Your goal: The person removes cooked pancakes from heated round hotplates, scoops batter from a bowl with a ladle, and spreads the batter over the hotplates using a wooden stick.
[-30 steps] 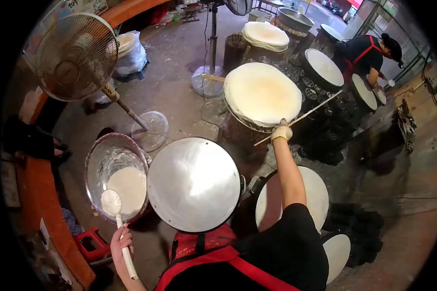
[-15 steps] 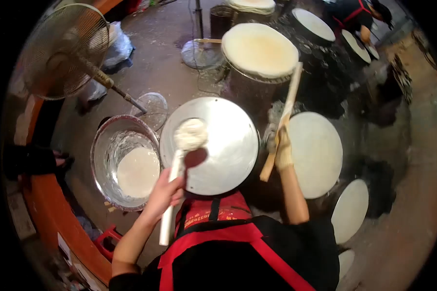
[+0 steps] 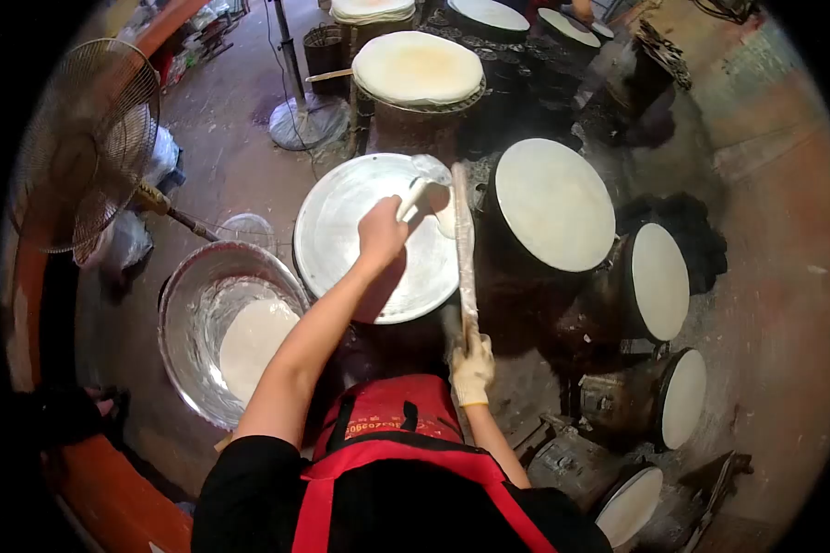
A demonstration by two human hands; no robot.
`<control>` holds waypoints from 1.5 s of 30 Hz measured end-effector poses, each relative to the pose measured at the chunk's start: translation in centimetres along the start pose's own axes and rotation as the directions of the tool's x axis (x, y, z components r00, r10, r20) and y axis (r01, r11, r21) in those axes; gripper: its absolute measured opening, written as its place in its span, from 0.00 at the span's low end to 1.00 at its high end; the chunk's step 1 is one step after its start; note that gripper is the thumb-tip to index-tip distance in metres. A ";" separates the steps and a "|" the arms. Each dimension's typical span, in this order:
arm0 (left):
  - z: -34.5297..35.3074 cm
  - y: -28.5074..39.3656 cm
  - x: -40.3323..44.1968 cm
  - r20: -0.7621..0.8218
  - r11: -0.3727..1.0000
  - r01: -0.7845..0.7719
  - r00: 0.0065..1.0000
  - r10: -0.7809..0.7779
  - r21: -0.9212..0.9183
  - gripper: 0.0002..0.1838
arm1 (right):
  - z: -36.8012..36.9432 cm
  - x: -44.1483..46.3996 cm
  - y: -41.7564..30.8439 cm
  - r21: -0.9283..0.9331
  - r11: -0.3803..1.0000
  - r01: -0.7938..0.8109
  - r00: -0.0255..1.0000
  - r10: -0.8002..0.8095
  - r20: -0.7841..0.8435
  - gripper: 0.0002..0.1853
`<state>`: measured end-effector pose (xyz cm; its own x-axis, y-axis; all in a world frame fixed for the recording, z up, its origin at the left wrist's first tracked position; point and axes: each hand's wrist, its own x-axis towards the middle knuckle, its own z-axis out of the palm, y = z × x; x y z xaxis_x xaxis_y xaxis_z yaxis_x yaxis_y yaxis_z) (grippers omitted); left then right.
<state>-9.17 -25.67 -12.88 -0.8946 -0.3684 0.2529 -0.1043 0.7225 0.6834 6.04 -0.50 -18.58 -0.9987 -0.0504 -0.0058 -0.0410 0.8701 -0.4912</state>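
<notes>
My left hand (image 3: 381, 233), bare, is closed round the handle of a ladle (image 3: 417, 195). The ladle's bowl is tipped over the right part of a round metal griddle (image 3: 341, 217), where a pale patch of batter (image 3: 446, 219) shows. In a knitted glove, my right hand (image 3: 472, 370) grips a long wooden spreader (image 3: 465, 249). Its blade lies along the griddle's right edge, beside the batter; whether it touches the plate I cannot tell. Left of the griddle stands a deep metal pot (image 3: 183, 355) holding pale batter (image 3: 256, 341).
Several round griddles covered with pale sheets, one a large griddle (image 3: 555, 205), curve along my right. Ahead is a stack of flatbreads (image 3: 418, 69) on a round stand. A standing fan (image 3: 83, 147) is at the left, and a pole base (image 3: 309, 124) stands on the floor.
The ladle, full of batter before, has moved right and tipped over the griddle. My right hand has brought the spreader left to the griddle's edge. My view has turned rightward.
</notes>
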 end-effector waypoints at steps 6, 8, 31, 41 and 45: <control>-5.4 0.0 2.3 -0.275 0.997 -0.006 0.961 0.026 0.073 0.14 | 3.4 5.6 -5.5 0.630 0.773 0.073 0.997 -0.081 -0.016 0.27; -7.4 -1.2 2.5 -0.306 0.999 0.020 0.952 -0.030 -0.035 0.13 | 2.3 6.7 -6.1 0.724 0.648 -0.235 0.958 0.029 0.285 0.25; -18.2 -9.0 -32.7 0.634 -0.671 0.080 0.425 -0.646 -0.737 0.08 | 1.6 4.6 -6.1 0.862 0.234 -0.449 0.890 0.198 0.410 0.21; -13.4 -4.8 -33.0 0.801 -0.906 -0.048 0.450 -0.395 -0.421 0.08 | -1.4 9.3 -11.0 0.748 0.464 -0.474 0.647 -0.393 0.653 0.26; -10.6 -3.7 -35.3 0.760 -0.849 -0.131 0.392 -0.518 -0.511 0.07 | -1.9 12.1 -4.3 0.749 0.561 -0.352 0.834 -0.175 0.523 0.28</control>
<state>27.35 -21.50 -17.06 -0.6267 -0.0740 -0.7757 0.4281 -0.8645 -0.2634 -5.91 -3.89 -14.92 -0.8101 -0.4508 -0.3748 0.3513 0.1386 -0.9259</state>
